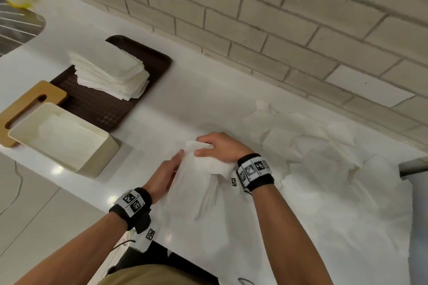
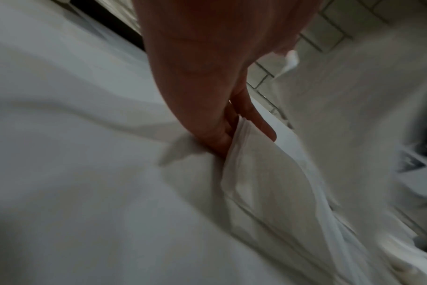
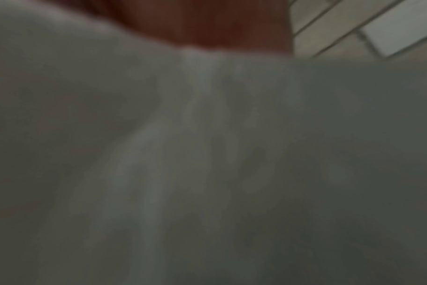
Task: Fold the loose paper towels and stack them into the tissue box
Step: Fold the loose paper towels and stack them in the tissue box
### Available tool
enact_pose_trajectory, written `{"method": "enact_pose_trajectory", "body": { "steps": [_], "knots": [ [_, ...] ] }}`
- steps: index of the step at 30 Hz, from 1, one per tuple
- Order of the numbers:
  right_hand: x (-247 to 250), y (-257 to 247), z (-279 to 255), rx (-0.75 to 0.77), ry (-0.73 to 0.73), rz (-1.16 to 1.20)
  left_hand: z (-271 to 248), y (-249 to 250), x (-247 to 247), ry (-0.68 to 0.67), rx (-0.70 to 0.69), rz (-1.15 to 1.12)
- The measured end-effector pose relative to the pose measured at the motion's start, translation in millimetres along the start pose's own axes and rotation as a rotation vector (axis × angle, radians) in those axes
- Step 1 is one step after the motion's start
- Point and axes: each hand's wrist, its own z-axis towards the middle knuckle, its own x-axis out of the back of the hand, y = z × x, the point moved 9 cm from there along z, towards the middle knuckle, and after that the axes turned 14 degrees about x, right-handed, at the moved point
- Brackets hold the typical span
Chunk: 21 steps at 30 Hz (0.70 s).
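Observation:
In the head view both hands meet over a white paper towel (image 1: 196, 171) lifted above the counter's front edge. My left hand (image 1: 178, 157) holds its left edge; in the left wrist view the left hand (image 2: 237, 133) pinches a folded edge of the paper towel (image 2: 261, 173) between thumb and finger. My right hand (image 1: 201, 146) curls over the towel's top end and grips it. The right wrist view is blurred, with paper towel (image 3: 207, 154) filling it and the right hand (image 3: 207, 23) at the top. The cream tissue box (image 1: 92, 164) stands open at the left with towels inside.
A wooden lid (image 1: 25, 109) lies behind the box. A brown tray (image 1: 111, 109) holds a stack of folded towels (image 1: 111, 69). Several loose towels (image 1: 324, 146) lie spread over the counter at the right, by the tiled wall (image 1: 254, 18). A sink (image 1: 16, 28) is at the far left.

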Motion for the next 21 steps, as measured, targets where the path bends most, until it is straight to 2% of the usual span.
{"method": "enact_pose_trajectory", "body": {
  "steps": [3, 5, 7, 8, 10, 12, 13, 15, 17, 19, 21],
  "knots": [
    [-2.6, 15.4, 7.3, -0.191, 0.010, -0.182, 18.3, -6.2, 17.3, 0.177, -0.148, 0.293],
    [10.4, 18.6, -6.9, -0.320, 0.060, -0.364, 30.0, -11.2, 28.5, 0.264, -0.176, 0.310],
    [26.3, 9.2, -25.0, -0.334, 0.175, -0.474, 33.0, -15.0, 36.2, 0.331, -0.198, 0.272],
    [32.7, 1.2, -31.9, -0.289, 0.261, -0.454, 33.6, -17.0, 41.1, 0.366, -0.181, 0.267],
    [44.8, -20.4, -45.2, -0.132, 0.490, -0.221, 31.7, -17.8, 40.1, 0.389, -0.156, 0.263],
    [57.6, -35.2, -63.4, 0.006, 0.783, 0.064, 33.5, -19.5, 38.3, 0.379, -0.154, 0.247],
    [59.7, -36.2, -73.1, 0.037, 0.928, 0.192, 34.7, -20.3, 38.7, 0.366, -0.148, 0.229],
    [44.3, -24.1, -85.5, -0.029, 1.128, 0.386, 40.2, -25.0, 42.3, 0.341, -0.133, 0.198],
    [10.5, -6.7, -85.4, -0.191, 1.158, 0.455, 42.8, -29.8, 40.3, 0.300, -0.115, 0.124],
    [-27.2, 6.4, -79.9, -0.367, 1.088, 0.414, 39.5, -29.6, 37.3, 0.283, -0.109, 0.056],
    [-61.0, 17.0, -74.3, -0.477, 1.018, 0.361, 39.5, -31.6, 34.5, 0.247, -0.070, 0.016]
  ]
}}
